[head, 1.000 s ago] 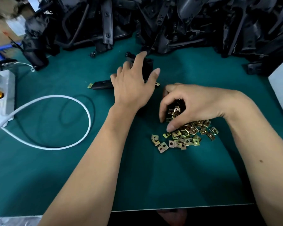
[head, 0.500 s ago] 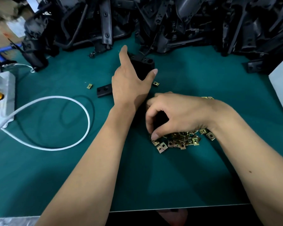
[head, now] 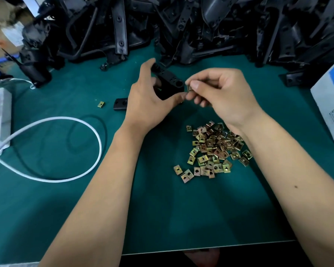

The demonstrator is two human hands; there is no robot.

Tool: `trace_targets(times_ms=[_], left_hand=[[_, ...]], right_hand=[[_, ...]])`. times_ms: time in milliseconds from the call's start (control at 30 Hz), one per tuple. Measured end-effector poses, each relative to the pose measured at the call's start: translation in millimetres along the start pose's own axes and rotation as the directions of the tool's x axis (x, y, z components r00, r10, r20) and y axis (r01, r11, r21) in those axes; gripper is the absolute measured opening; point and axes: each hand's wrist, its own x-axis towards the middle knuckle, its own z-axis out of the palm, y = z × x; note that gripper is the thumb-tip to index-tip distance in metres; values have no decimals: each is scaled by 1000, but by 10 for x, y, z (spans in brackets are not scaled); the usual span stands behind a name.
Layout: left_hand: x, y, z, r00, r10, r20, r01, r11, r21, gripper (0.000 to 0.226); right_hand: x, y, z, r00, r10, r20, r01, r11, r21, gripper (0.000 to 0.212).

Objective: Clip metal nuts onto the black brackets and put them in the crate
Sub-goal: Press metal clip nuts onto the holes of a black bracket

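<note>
Writing on white box [head: 330, 105] at right edge: blue label and lines of small dark print, too blurred to read. No other legible marks.

Left hand [head: 143, 101] wrapped round black bracket [head: 170, 81], thumb low at front edge, fingers curled behind, bracket lifted off green mat [head: 162, 212]. Right hand [head: 218, 93] just beside bracket's right end, thumb and forefinger pinched shut on single metal nut [head: 189, 87], other fingers loosely curled beneath. Nut held right at bracket's edge; touching or not, cannot tell.

Heap of brass-coloured nuts [head: 212, 151] loose on mat, near right forearm, below both hands. One stray nut [head: 100, 104] well apart to left, near small black piece [head: 121, 104] lying flat beside left hand. White cable [head: 69, 151] looped across left part of mat. Pile of black brackets and plastic parts [head: 201, 26] stacked along far edge. Crate not in view.
</note>
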Motion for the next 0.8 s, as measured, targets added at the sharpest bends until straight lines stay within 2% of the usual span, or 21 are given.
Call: trace_targets(times_ms=[67,133,300,600,800], left_hand=[[-32,19,-12,998,55,42,-54,998,-26,100],[-60,38,-21,992,92,87,-89,995,-43,98],[-94,96,-19,979,170,114,-164,984,-66,100],[-80,85,4,964,239,114,-235,971,-49,101],[-78,67,-3,959,246,141,-243,969,-35,104]], right_hand=[[16,19,-47,995,89,-33,-83,986,147,13],[31,41,-88,990,139,-30,-129,970,208,15],[64,90,-120,986,152,-73,-144,984,104,12],[58,108,-102,972,221,78,-226,973,57,21],[66,121,-101,969,233,80,-237,970,51,21]])
